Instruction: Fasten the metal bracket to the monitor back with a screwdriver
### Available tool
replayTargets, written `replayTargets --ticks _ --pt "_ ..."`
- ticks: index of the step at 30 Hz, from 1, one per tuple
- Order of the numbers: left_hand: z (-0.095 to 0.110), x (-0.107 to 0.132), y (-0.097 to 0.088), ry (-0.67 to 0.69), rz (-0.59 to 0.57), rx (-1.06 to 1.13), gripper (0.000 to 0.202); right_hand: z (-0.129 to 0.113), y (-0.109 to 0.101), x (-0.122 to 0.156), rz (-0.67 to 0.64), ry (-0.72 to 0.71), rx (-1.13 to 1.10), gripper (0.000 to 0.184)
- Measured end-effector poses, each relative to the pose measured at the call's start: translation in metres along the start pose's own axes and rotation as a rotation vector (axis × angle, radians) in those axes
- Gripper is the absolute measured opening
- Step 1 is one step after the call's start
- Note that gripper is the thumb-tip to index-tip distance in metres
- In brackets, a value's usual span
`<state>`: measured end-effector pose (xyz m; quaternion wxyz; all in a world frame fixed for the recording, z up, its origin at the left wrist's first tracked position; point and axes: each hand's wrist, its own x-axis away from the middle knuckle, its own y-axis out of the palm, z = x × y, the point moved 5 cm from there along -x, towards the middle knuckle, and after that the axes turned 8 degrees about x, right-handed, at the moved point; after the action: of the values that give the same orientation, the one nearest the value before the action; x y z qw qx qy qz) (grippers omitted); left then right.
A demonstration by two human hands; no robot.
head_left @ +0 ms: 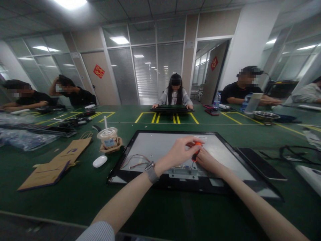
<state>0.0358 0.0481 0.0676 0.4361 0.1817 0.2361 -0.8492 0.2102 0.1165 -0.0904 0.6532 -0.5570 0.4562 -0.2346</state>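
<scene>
An opened flat display panel [160, 142] with a black frame lies back side up on the green table. My left hand [181, 148], with a watch on its wrist, is closed on the top of a screwdriver [196, 154] with an orange and black handle. The shaft points down at a metal bracket [184, 174] near the panel's front edge. Right beside it, my right hand [208, 160] closes around the lower part of the screwdriver, its fingertips partly hidden. Whether the tip sits in a screw is too small to see. Thin wires [137, 161] lie on the panel's left side.
Left of the panel are an iced drink cup [108, 138], a white oval case [99, 161] and brown paper bags [57, 164]. A dark flat device [260, 163] and black cables [288, 152] lie to the right. Across the table, a person [175, 92] holds another panel [172, 109].
</scene>
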Motion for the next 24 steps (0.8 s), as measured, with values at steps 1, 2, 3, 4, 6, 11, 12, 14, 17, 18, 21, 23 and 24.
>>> replayTargets --ticks 1,2,3,4,6,11,12,14,17,18,21,23,24 --pt "-0.0001 0.0001 0.0 0.002 0.0 0.001 0.02 -0.0006 -0.0008 0.0001 0.004 -0.001 -0.001 0.04" --pt "-0.0003 0.0002 -0.0001 0.003 -0.001 0.002 0.02 -0.0013 -0.0014 0.0002 0.006 -0.005 -0.004 0.04" --pt "-0.0006 0.0003 -0.0001 0.003 -0.002 0.003 0.02 -0.0021 -0.0019 0.0003 0.007 -0.013 -0.005 0.04" --pt "-0.0009 0.0004 -0.0001 0.004 -0.003 0.002 0.02 -0.0028 -0.0021 0.0004 0.006 -0.022 -0.005 0.039" --pt "-0.0014 0.0005 0.0 0.004 -0.005 0.003 0.02 -0.0036 -0.0025 0.0004 0.009 -0.037 0.004 0.039" --pt "-0.0014 -0.0002 0.0003 0.002 -0.011 0.007 0.02 -0.0027 -0.0017 0.0 0.013 -0.063 0.018 0.037" --pt "-0.0014 -0.0004 0.0004 0.002 -0.011 0.008 0.02 -0.0021 -0.0011 -0.0002 0.014 -0.064 0.015 0.037" --pt "-0.0016 -0.0006 0.0005 0.003 -0.013 0.01 0.02 -0.0003 0.0006 -0.0006 0.021 -0.055 0.011 0.037" --pt "-0.0026 -0.0006 0.0002 0.002 -0.007 0.002 0.02 0.0026 0.0039 -0.0011 0.028 -0.042 0.003 0.037" --pt "-0.0031 -0.0005 0.0 0.0 -0.005 -0.004 0.02 0.0032 0.0049 -0.0011 0.028 -0.043 0.0 0.037" --pt "-0.0039 -0.0006 -0.0001 0.0 -0.004 -0.013 0.02 0.0039 0.0058 -0.0009 0.023 -0.05 -0.001 0.037" --pt "-0.0035 -0.0007 -0.0002 0.01 -0.004 -0.004 0.02 0.004 0.0053 -0.0007 0.018 -0.046 -0.003 0.038" --pt "-0.0032 -0.0007 -0.0001 0.015 -0.005 0.0 0.02 0.0041 0.0049 -0.0007 0.018 -0.043 -0.005 0.039"
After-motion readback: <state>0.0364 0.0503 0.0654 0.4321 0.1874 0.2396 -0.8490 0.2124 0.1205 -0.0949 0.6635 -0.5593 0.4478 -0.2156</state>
